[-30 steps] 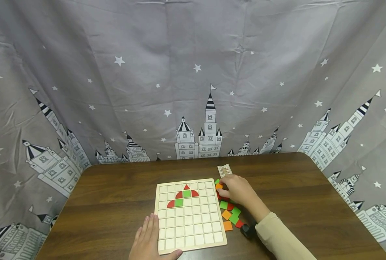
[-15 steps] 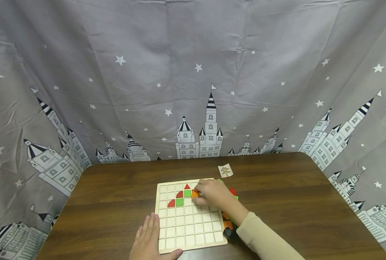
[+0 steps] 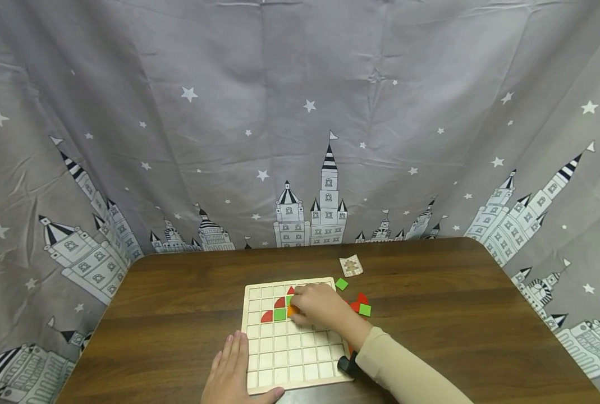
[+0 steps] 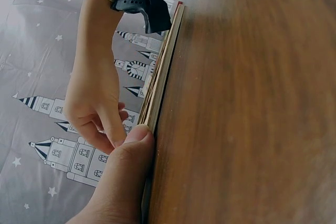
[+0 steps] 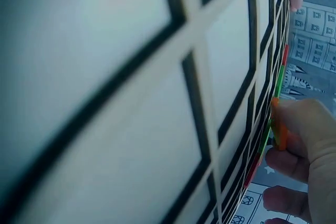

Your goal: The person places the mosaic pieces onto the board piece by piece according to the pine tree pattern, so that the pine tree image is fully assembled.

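Observation:
A wooden grid board (image 3: 310,372) lies on the brown table. My left hand (image 3: 230,371) rests along its left edge with straight fingers, the thumb (image 4: 126,163) at the front edge. Over the board's upper part, my right hand (image 3: 320,307) pinches an orange tile (image 5: 282,132) between thumb and finger. The tile is held right by the grid, beside a green square (image 3: 279,315) set in the board. Two red quarter-circle pieces (image 3: 266,316) and a red triangle (image 3: 291,290) also sit in cells. A second green square is partly hidden by the right hand.
Right of the board lie loose red pieces (image 3: 362,297) and green squares (image 3: 365,310), partly covered by the right arm. A small pattern card (image 3: 351,266) lies behind them. A grey curtain (image 3: 219,140) with printed castles hangs beyond the table. The right wrist wears a black strap (image 3: 347,366).
My right hand has moved left from the loose pieces onto the board, carrying the orange tile, and shifted further left and slightly nearer in the last half second. The left hand stays put.

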Available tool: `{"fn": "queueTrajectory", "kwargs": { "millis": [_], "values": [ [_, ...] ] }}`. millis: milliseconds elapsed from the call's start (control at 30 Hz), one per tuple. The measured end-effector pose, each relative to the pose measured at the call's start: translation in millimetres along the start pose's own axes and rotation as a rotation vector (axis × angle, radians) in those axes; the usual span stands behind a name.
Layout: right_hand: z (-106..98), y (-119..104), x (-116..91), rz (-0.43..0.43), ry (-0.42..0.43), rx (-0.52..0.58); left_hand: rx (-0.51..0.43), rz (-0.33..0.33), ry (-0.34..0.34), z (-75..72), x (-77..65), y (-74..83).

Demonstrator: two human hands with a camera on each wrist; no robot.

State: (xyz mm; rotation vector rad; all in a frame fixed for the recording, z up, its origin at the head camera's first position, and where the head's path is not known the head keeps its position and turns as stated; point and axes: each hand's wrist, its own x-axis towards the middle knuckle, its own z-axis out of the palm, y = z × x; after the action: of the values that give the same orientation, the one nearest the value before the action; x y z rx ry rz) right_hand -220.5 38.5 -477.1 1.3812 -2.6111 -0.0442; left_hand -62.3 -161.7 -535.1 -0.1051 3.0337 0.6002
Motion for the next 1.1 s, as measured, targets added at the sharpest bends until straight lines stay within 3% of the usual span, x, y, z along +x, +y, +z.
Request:
{"fn": "queueTrajectory", "kwargs": {
  "millis": [300, 800, 1100],
  "values": [
    [3.7, -1.9, 0.4, 0.009, -0.007, -0.018, 0.008, -0.010, -0.007, 1.6, 1.6, -0.5],
    [2.1, -4.6, 0.1, 0.075, -0.040, 0.115, 0.051, 0.032, 0.032, 3.8, 1.2, -2.2],
    [2.6, -5.5, 0.0, 0.065, -0.039, 0.138, 0.049, 0.040, 0.052, 5.2, 1.2, -3.5]
  ]
}}
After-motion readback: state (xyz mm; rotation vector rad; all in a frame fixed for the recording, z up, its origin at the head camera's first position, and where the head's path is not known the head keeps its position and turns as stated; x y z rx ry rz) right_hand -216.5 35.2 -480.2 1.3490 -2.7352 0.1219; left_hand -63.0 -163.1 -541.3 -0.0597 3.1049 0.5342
